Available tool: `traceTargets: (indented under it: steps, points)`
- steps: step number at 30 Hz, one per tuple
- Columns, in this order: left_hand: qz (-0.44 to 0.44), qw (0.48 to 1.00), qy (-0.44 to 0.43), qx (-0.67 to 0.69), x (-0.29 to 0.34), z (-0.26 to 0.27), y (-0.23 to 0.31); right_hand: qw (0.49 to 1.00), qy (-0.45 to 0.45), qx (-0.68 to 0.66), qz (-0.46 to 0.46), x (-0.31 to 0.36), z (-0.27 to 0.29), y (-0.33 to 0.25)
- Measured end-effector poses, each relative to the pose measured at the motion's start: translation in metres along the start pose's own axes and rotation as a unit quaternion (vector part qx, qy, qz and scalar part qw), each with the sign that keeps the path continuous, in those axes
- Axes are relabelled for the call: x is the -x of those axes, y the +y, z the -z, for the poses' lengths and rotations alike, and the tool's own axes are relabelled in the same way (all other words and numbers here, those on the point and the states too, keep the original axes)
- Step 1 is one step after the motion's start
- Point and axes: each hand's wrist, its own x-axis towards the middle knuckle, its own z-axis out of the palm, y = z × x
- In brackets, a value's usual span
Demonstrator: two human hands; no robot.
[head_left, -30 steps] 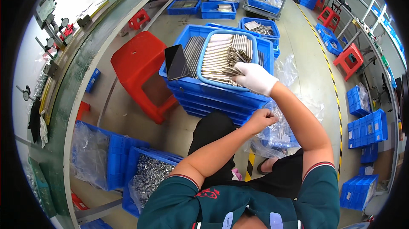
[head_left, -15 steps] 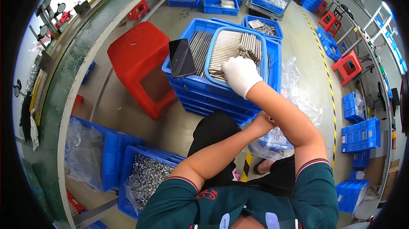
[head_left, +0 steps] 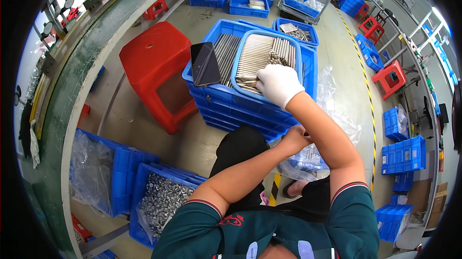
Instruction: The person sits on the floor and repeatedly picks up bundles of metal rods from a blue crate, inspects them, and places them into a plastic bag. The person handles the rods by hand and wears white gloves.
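The right hand (head_left: 280, 85) at two o'clock is wearing a white glove (head_left: 277, 81), while rods (head_left: 255, 53) at one o'clock are gleaming silver inside a pale-blue tray (head_left: 299, 61). A phone (head_left: 205, 64) at eleven is showing black, a stool (head_left: 154, 49) at ten is glowing red, and floor tape (head_left: 367, 93) at three is running in yellow-and-black stripes. At six o'clock a shirt (head_left: 293, 225) is appearing deep green, its sleeve bands (head_left: 347, 186) apparently alternating red and white

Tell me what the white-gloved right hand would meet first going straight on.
Most likely the slim silver metal rods in the light-blue plastic tray; depth is unclear, so the right hand may be touching them.
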Motion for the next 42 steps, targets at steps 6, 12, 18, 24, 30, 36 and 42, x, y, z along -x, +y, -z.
traceTargets:
  steps: [6, 12, 18, 24, 30, 36, 42]
  points:
    - [0.031, 1.000, -0.007, -0.003, 0.006, 0.000, 0.021, 0.999, 0.036, 0.003, 0.002, 0.000, -0.010, 0.008]
    - [0.040, 0.998, -0.034, 0.027, 0.005, 0.001, 0.017, 0.997, 0.068, -0.024, 0.041, -0.005, -0.015, 0.014]
    - [0.072, 0.996, -0.042, 0.006, 0.006, 0.002, 0.024, 0.990, 0.097, -0.024, 0.099, -0.001, -0.019, 0.013]
    - [0.074, 0.996, -0.051, 0.018, 0.010, 0.003, 0.040, 0.987, 0.125, -0.073, 0.071, -0.005, -0.025, 0.015]
    - [0.066, 0.996, -0.045, 0.032, 0.006, 0.005, 0.025, 0.991, 0.086, -0.088, 0.052, -0.008, -0.021, 0.012]
    - [0.069, 0.996, -0.053, 0.028, 0.007, 0.004, 0.029, 0.993, 0.070, -0.085, 0.030, -0.013, -0.025, 0.018]
    - [0.053, 0.998, -0.041, 0.006, 0.003, 0.005, 0.015, 0.992, 0.068, -0.088, 0.057, -0.024, -0.025, 0.015]
